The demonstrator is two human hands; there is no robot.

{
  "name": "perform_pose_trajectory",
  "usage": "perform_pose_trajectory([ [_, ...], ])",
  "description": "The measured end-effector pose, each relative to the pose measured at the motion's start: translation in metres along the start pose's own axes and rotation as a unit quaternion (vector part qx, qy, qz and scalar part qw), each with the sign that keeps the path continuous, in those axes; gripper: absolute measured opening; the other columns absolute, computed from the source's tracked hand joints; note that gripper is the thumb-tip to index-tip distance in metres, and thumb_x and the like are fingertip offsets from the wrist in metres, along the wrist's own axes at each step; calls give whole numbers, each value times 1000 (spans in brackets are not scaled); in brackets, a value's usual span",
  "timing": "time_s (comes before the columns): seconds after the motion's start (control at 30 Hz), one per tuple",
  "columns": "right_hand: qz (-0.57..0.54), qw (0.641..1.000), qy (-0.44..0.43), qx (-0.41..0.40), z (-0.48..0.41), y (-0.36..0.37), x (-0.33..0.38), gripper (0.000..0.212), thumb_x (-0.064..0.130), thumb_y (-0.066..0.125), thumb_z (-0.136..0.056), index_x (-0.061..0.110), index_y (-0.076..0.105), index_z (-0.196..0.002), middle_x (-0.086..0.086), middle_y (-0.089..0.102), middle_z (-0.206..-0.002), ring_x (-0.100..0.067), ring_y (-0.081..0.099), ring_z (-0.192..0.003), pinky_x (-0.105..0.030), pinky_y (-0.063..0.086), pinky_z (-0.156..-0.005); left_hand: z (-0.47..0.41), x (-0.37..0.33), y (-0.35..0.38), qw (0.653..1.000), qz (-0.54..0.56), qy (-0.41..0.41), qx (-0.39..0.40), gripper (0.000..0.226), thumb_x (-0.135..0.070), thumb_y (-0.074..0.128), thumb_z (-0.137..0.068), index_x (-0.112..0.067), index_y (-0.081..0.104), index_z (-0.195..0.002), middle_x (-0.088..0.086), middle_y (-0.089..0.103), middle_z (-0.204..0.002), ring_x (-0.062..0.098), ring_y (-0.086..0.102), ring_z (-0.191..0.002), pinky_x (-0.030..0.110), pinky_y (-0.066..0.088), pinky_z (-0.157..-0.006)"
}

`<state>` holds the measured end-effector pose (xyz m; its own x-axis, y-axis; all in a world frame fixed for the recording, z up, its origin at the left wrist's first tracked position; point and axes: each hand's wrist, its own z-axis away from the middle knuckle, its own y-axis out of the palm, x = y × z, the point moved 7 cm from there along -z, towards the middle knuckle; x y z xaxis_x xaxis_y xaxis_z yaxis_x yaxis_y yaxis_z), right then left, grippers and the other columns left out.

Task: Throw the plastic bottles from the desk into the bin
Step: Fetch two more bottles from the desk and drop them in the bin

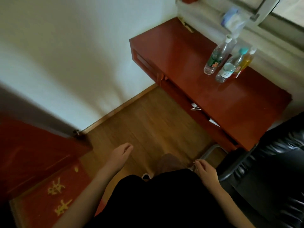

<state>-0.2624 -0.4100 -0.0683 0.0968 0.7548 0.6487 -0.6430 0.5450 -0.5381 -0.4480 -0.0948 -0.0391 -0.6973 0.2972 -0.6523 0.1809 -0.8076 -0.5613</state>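
Three plastic bottles stand close together on the red-brown desk (189, 51) near its back edge by the window. One is clear with a green label and white cap (216, 57). Beside it stands a clear bottle with a teal cap (228, 68), and behind that a bottle of yellow liquid (245, 63). My left hand (120, 155) hangs low over the wooden floor, fingers loosely apart and holding nothing. My right hand (204, 170) is low by my body, fingers loosely curled, also holding nothing. Both hands are far below and in front of the bottles. No bin is in view.
A black leather chair (271, 162) stands at the right, against the desk's near end. A red cabinet (32, 153) with gold characters fills the lower left. A white wall runs behind. Wooden floor (148, 122) lies between cabinet and desk. A cable (195, 108) hangs under the desk.
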Motion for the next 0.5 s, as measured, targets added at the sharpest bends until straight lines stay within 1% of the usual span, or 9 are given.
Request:
perform_pose_trajectory([
  [0.07, -19, 1000, 16, -3, -27, -5, 13, 12, 27, 50, -98, 26, 62, -97, 6, 67, -91, -9, 63, -87, -19, 42, -66, -30, -11, 2, 1000, 0, -9, 14, 27, -36, 41, -99, -22, 62, -108, -7, 64, -99, 8, 59, -93, 25, 46, -78],
  [0.13, -36, 999, 19, -6, -57, -11, 33, 12, 28, 50, -98, 27, 62, -96, 5, 66, -90, -11, 62, -86, -21, 42, -65, -60, -19, 3, 999, 13, -22, 23, 28, -37, 42, -99, -22, 63, -111, -6, 65, -103, 9, 60, -95, 24, 46, -78],
  [0.17, -44, 999, 16, -8, -74, -16, 45, 12, 28, 50, -98, 27, 62, -96, 5, 66, -91, -11, 62, -85, -23, 44, -67, -75, -23, 2, 999, 20, -29, 23, 27, -37, 43, -99, -22, 63, -108, -5, 66, -101, 10, 61, -95, 25, 47, -77],
  [0.27, -57, 998, -4, -13, -128, -34, 87, 15, 29, 49, -98, 26, 63, -98, 7, 66, -93, -9, 61, -88, -24, 45, -72, -124, -47, -6, 999, 19, -33, 19, 25, -35, 44, -99, -21, 64, -95, -1, 68, -94, 15, 63, -89, 37, 52, -84],
  [0.3, -58, 998, -13, -19, -146, -43, 101, 15, 29, 49, -98, 25, 64, -99, 7, 66, -93, -8, 62, -85, -23, 45, -71, -141, -60, -10, 999, 10, -31, 21, 26, -36, 43, -99, -20, 64, -94, 0, 68, -93, 15, 63, -88, 39, 52, -86],
  [0.37, -56, 998, -32, -28, -177, -63, 128, 16, 28, 48, -98, 25, 63, -102, 5, 67, -90, -7, 59, -68, -20, 43, -61, -174, -94, -21, 1000, -8, -13, 19, 28, -34, 43, -99, -18, 64, -94, 2, 69, -94, 15, 63, -88, 41, 52, -87],
  [0.4, -60, 997, -39, -32, -193, -74, 139, 16, 28, 48, -98, 26, 63, -104, 4, 67, -89, -6, 55, -60, -19, 41, -55, -190, -114, -26, 1000, -12, 1, 16, 24, -33, 43, -99, -22, 64, -92, 2, 69, -95, 15, 64, -88, 40, 52, -87],
  [0.43, -67, 996, -44, -38, -207, -85, 149, 17, 28, 48, -98, 25, 63, -106, 3, 68, -87, -6, 52, -55, -20, 40, -51, -208, -134, -31, 1000, -14, 17, 15, 21, -31, 44, -99, -29, 62, -90, 1, 69, -95, 14, 64, -89, 39, 52, -86],
  [0.5, -85, 993, -53, -65, -232, -110, 165, 19, 28, 49, -98, 22, 63, -110, 2, 68, -88, -9, 54, -57, -22, 42, -52, -242, -180, -39, 998, -21, 60, 15, 20, -31, 44, -99, -40, 57, -86, -5, 68, -93, 10, 63, -88, 35, 52, -85],
])
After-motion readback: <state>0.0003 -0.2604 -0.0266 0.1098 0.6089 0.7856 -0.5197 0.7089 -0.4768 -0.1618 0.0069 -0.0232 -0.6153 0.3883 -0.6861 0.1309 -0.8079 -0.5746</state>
